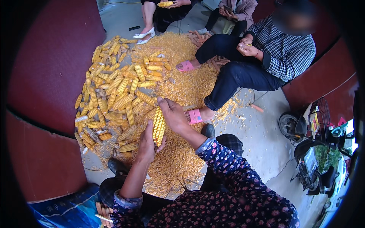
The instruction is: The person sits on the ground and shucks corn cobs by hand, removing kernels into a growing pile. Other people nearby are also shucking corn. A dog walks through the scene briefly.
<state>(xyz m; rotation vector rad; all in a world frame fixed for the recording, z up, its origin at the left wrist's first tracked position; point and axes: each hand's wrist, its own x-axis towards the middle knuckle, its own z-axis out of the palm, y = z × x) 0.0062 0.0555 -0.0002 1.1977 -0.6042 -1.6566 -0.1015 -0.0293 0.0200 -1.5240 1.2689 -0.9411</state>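
A yellow corn cob [159, 127] with its kernel rows showing is held upright between my hands. My left hand [147, 139] grips its lower part, thumb along the near side and fingers behind. At the cob's upper end is my right hand [173, 114], its thumb pressed near the tip and its other fingers curled around. Beneath both hands spreads a heap of loose corn kernels [176, 154]. To the left lies a pile of unshelled corn cobs [115, 85].
A co-worker in pink slippers [195, 116] sits at the right. Farther back, one person holds a cob [165, 4] and another a phone [227, 9]. Bare cobs [199, 38] lie behind the kernels. An electric scooter [308, 159] stands right; a blue sack [68, 209] lies lower left.
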